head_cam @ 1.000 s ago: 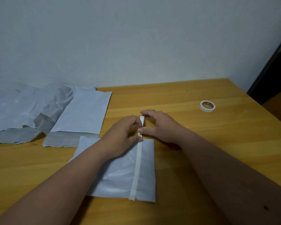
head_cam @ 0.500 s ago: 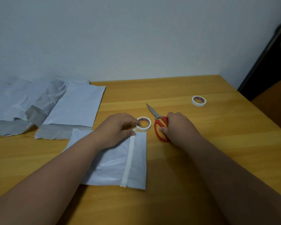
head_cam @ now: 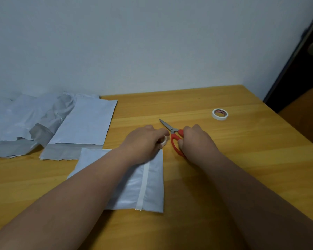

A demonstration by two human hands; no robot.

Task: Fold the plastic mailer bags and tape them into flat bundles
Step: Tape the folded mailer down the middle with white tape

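A person's left hand (head_cam: 145, 141) grips a small roll of tape (head_cam: 163, 141) at the far edge of a folded bag (head_cam: 152, 186) on a wooden table (head_cam: 242, 159), apparently keeping the strip taut while it is cut. That strip (head_cam: 143, 184) runs the length of the bundle, holding the fold flat. The right hand (head_cam: 195, 139) curls around the red handles of a pair of scissors (head_cam: 173, 136) lying just beside the roll (blades pointing away, whether lifted yet cannot be told). Unfolded bags (head_cam: 61, 123) wait in an overlapping pile to the left, within easy reach. A second roll (head_cam: 220, 114) sits well apart to the right, seemingly spare.
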